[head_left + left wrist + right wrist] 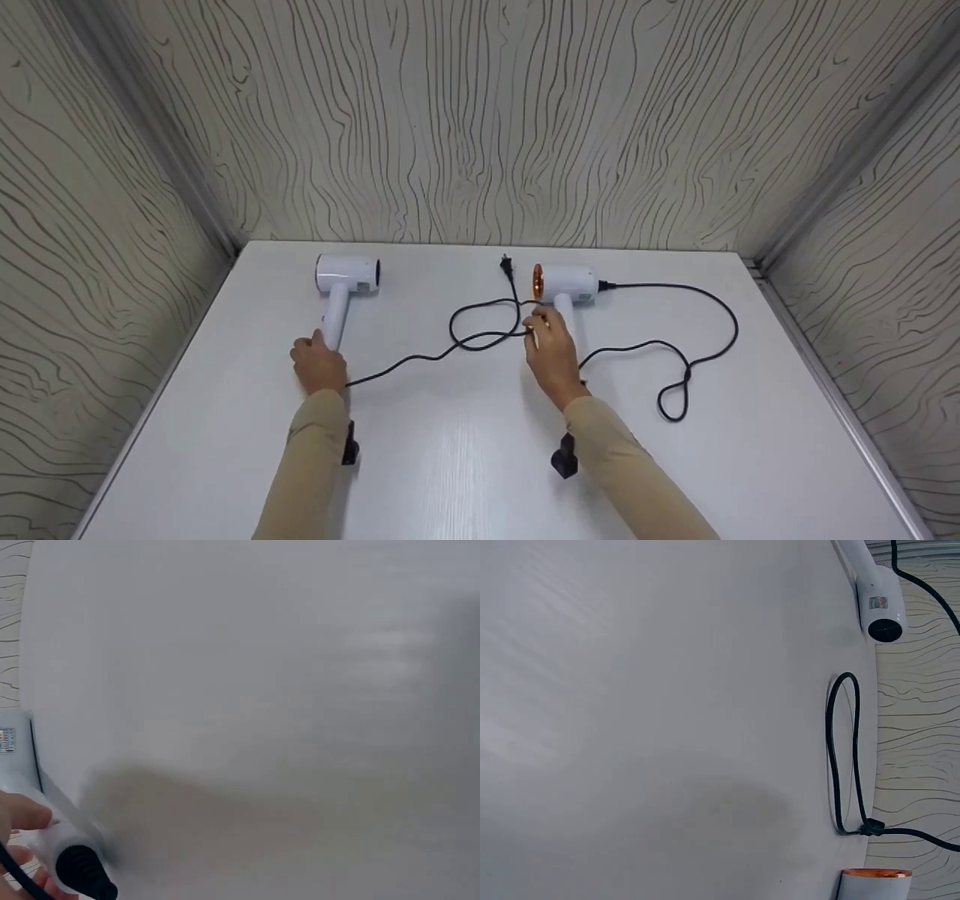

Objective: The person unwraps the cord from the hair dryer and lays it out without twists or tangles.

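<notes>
My left hand (320, 364) grips the lower handle of a white hair dryer (349, 272), which lies at the table's left with its dark end facing right. In the left wrist view, fingers (22, 811) curl round the handle beside the black cord sleeve (81, 870). Its black cord (409, 361) runs right into a loop, ending at a two-prong plug (507, 266). My right hand (553, 356) pinches this cord between thumb and fingers, above the handle of a second white hair dryer (571, 283) with an orange-rimmed end. The right wrist view does not show the hand.
A second black cord (731, 311) curves from the right dryer's back end, twists into a small loop and returns toward its handle. Patterned panels (465, 120) enclose the white table (457, 465) at the back and sides. A black wrist mount (565, 459) hangs under the right forearm.
</notes>
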Available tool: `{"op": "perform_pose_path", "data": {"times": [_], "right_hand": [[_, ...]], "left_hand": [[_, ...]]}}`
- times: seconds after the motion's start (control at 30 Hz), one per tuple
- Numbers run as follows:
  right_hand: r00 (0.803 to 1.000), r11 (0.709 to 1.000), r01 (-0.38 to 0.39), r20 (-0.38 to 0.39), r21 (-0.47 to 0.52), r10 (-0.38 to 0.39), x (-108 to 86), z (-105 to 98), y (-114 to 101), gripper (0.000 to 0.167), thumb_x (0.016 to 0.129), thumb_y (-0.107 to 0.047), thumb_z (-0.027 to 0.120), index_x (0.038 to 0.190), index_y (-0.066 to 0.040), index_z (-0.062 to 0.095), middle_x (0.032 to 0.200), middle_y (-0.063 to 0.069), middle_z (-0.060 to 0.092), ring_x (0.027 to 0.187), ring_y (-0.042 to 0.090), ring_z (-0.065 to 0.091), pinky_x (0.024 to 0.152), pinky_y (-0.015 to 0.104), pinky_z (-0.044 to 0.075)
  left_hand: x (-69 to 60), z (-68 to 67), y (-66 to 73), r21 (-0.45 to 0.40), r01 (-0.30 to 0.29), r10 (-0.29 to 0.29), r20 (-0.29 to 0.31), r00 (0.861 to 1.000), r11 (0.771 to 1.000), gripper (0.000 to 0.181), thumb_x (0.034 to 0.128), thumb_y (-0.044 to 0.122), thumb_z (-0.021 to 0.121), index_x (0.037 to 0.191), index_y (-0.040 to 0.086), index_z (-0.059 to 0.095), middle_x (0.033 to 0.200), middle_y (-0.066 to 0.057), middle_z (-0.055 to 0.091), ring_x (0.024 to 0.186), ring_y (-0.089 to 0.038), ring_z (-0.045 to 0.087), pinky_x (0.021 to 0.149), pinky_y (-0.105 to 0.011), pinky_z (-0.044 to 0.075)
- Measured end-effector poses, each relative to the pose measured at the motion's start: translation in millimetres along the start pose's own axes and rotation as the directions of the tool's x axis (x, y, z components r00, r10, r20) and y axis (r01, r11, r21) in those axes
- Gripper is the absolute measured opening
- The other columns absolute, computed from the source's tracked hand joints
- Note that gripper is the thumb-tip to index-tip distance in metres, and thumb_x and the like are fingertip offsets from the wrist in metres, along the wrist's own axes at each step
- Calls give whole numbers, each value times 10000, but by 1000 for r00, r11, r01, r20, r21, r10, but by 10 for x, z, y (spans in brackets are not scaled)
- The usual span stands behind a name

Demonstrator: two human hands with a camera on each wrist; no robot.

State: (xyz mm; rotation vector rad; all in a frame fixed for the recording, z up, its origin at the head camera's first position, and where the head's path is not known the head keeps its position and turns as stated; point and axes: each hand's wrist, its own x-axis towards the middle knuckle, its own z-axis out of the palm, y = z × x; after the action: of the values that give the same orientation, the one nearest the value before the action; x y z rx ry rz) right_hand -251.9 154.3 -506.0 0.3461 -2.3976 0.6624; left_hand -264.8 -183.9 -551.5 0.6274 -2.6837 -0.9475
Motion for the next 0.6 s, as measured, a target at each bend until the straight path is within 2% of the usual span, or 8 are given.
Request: {"op": "perform_pose_path", "data": {"times": [0.1, 0.4, 0.6], "right_hand": [[1000, 999, 22, 5, 30, -22, 31, -11, -43, 158, 796, 85, 666, 924, -3, 642, 1094, 138, 600, 1043, 256, 621, 883, 331, 570], [1000, 997, 15, -4, 80, -15, 114, 6, -123, 176, 796, 90, 672, 945, 0, 646, 1105, 146, 618, 1069, 272, 629, 910, 359, 562], [1000, 993, -10, -24, 117, 13, 126, 42, -183, 182, 788, 87, 678, 937, -6, 632, 1061, 132, 630, 1027, 259, 642, 880, 358, 568]], "left_hand": [[-37, -16, -13, -11, -16, 15, -43, 999, 1000, 442, 887, 17, 560, 1295, -138, 488, 1223, -352, 500, 1150, -491, 488, 938, -578, 473], [-211, -40, -30, -125, -53, 50, -22, 998, 991, 404, 909, 68, 577, 1267, -112, 526, 1261, -307, 511, 1189, -452, 477, 1027, -535, 447], [-380, -19, 99, -165, -129, 124, -42, 991, 978, 313, 904, 65, 599, 1187, -69, 595, 1216, -255, 562, 1151, -401, 523, 988, -501, 479]]}}
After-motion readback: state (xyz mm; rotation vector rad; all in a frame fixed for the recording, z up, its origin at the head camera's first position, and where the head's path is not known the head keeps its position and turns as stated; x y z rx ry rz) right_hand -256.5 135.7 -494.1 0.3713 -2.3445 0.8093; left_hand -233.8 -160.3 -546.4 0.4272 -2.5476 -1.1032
